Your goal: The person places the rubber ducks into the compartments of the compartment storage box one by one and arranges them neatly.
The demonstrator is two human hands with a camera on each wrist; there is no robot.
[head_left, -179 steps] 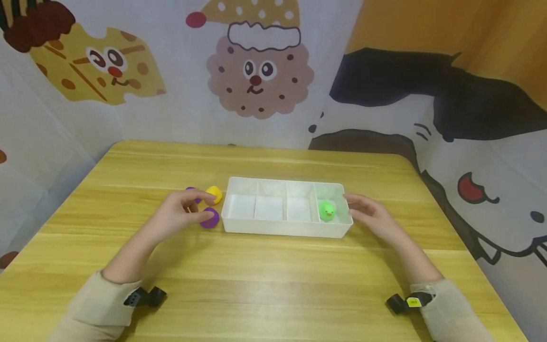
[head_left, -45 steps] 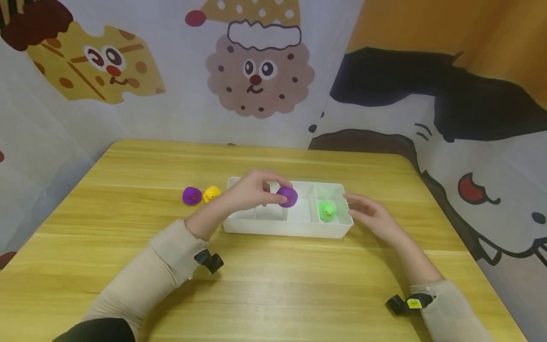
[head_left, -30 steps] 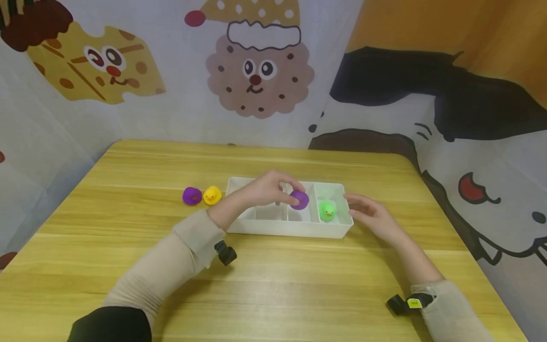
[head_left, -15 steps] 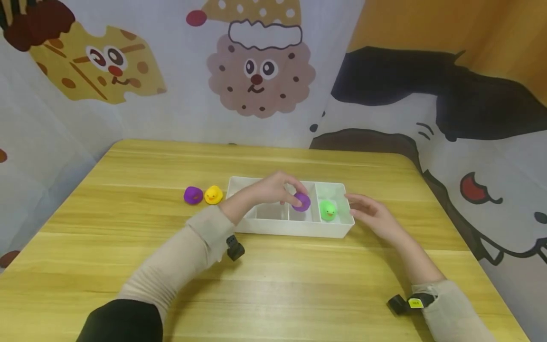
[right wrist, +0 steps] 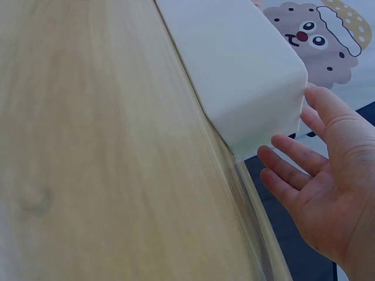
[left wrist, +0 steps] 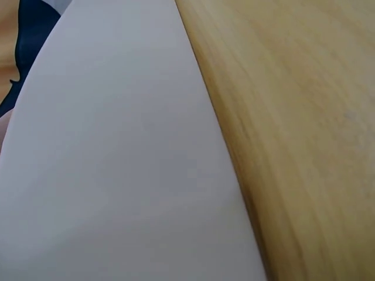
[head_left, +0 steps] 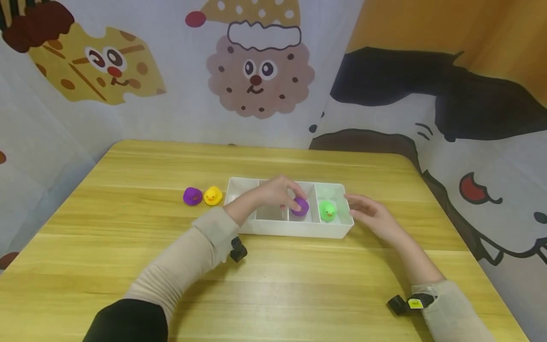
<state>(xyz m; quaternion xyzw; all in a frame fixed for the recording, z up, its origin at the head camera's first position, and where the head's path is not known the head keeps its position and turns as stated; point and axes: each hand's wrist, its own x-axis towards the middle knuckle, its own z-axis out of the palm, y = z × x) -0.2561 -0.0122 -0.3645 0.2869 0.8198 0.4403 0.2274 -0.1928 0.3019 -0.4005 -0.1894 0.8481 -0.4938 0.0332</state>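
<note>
My left hand [head_left: 275, 192] reaches over the white divided box [head_left: 295, 229] and pinches a purple rubber duck [head_left: 301, 207] between thumb and fingers. This duck is low inside the third compartment from the left. In the rightmost compartment sits a green rubber duck [head_left: 327, 211], facing me. My right hand [head_left: 376, 216] is at the box's right end, its fingers apart and loosely bent; in the right wrist view the right hand [right wrist: 328, 175] touches or nearly touches the box's end wall [right wrist: 266, 111]. The left wrist view shows mostly the box's outer side [left wrist: 129, 146].
Left of the box, a second purple duck [head_left: 193, 196] and a yellow duck [head_left: 212, 195] stand side by side on the wooden table [head_left: 273, 285]. Behind the table hangs a cloth [head_left: 179, 118] printed with cartoon figures.
My left hand picked up the nearer purple duck left of the box and carried it right, then lowered it into the third compartment. My right hand has stayed in place.
</note>
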